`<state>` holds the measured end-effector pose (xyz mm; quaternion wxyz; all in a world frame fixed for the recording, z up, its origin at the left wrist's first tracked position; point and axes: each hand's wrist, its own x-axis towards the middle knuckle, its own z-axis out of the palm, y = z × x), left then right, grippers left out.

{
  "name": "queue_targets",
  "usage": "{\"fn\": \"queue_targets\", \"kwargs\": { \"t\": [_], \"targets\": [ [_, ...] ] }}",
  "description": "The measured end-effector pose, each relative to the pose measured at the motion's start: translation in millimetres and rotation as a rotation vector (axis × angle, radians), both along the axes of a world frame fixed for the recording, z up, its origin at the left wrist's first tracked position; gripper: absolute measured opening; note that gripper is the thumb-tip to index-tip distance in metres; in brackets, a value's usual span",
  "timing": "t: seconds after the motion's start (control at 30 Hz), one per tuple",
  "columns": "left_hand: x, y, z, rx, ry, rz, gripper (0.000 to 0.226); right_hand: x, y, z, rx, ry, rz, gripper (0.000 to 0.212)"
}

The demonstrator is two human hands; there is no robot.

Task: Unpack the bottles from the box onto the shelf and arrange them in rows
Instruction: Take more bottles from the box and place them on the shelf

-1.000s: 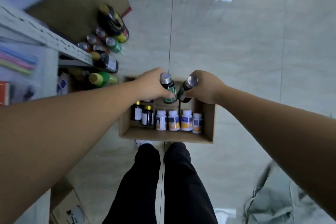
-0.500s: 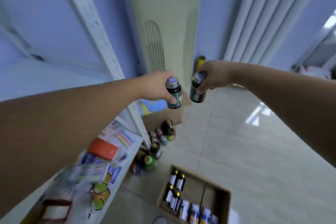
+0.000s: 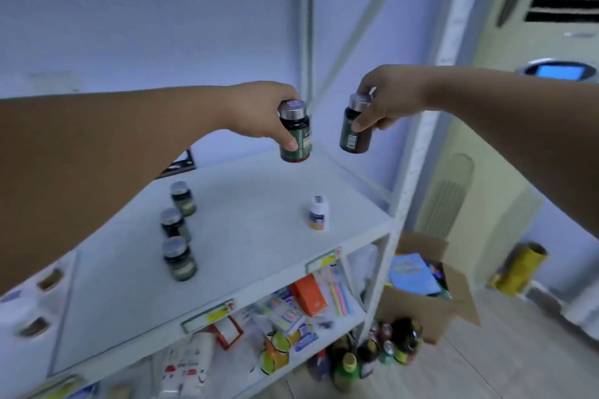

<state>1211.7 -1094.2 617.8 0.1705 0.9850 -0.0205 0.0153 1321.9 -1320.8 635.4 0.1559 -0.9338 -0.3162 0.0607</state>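
My left hand (image 3: 259,113) grips a dark bottle with a green label and silver cap (image 3: 295,136), held in the air above the back of the white shelf (image 3: 252,236). My right hand (image 3: 389,97) holds a second dark bottle (image 3: 355,134) by its cap and side, just to the right of the first. On the shelf stand three dark bottles in a line (image 3: 176,230) at the left and one white bottle (image 3: 319,212) toward the right. The box the bottles came from is out of view.
A lower shelf (image 3: 291,311) holds stationery and an orange box. Drink bottles (image 3: 372,350) and an open cardboard box (image 3: 424,295) sit on the floor by the shelf's right post (image 3: 418,146). A standing air conditioner (image 3: 525,81) is at the right.
Both hands lifted the two dark bottles out of the floor box and carried them up and left over the shelf. My view swung from the floor up to the shelf.
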Motion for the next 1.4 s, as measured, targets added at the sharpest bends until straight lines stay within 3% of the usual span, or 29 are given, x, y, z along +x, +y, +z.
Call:
{"fn": "queue_targets", "kwargs": {
  "t": [0.37, 0.77, 0.87, 1.03, 1.2, 1.4],
  "targets": [
    [-93, 195, -7, -0.015, -0.032, 0.282, 0.052, -48, 242, 10, 0.031, -0.049, 0.282, 0.039],
    [-45, 318, -118, -0.088, -0.030, 0.451, 0.047, 12, 424, -89, 0.009, -0.072, 0.412, 0.046],
    [-25, 339, -152, -0.122, -0.006, 0.506, 0.052, 33, 461, -120, -0.040, -0.044, 0.437, 0.049],
    [2, 360, -202, -0.171, 0.031, 0.536, 0.051, 62, 513, -172, -0.131, -0.009, 0.525, 0.036],
    [18, 366, -238, -0.209, 0.084, 0.523, 0.046, 74, 543, -222, -0.158, 0.074, 0.565, 0.047],
    [21, 377, -242, -0.234, 0.176, 0.519, 0.066, 80, 560, -242, -0.167, 0.068, 0.597, 0.052]
  ]
}}
